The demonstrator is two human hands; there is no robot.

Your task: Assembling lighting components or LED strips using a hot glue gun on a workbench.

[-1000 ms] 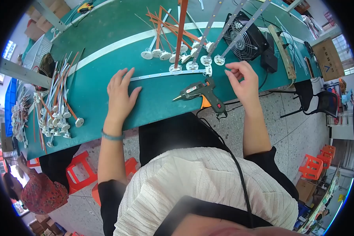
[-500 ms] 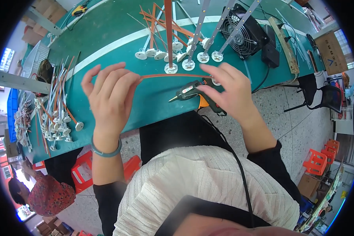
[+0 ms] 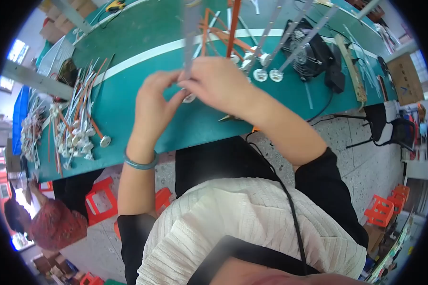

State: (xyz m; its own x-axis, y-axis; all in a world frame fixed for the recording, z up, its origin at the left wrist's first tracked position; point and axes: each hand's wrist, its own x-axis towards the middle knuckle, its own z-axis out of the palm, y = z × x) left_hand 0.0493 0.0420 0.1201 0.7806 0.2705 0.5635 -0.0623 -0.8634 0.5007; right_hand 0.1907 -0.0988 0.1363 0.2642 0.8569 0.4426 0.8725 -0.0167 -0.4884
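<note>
Both hands meet over the green table at a pale LED strip [image 3: 189, 42] that rises upright and slightly blurred between them. My right hand [image 3: 218, 83] pinches its lower part from the right. On the other side, my left hand [image 3: 152, 102] is closed with its fingertips at the same spot, partly behind the right fingers. A white round base [image 3: 189, 98] shows just below the fingertips. Behind my right hand stands an orange strip [image 3: 233, 31], its foot hidden. Most of a glue gun [image 3: 228, 118] is covered by my right forearm; its tip still shows.
Upright LED strips [image 3: 309, 42] on round bases stand right of the hands, before a black fan [image 3: 304, 54]. A power strip [image 3: 349, 71] lies farther right. Several loose strips with discs [image 3: 76, 133] are heaped at the left. A person [image 3: 57, 223] is at lower left.
The strip, held level between both hands with its orange side showing, is now upright. My right hand has moved left to meet the left hand. The view has shifted slightly.
</note>
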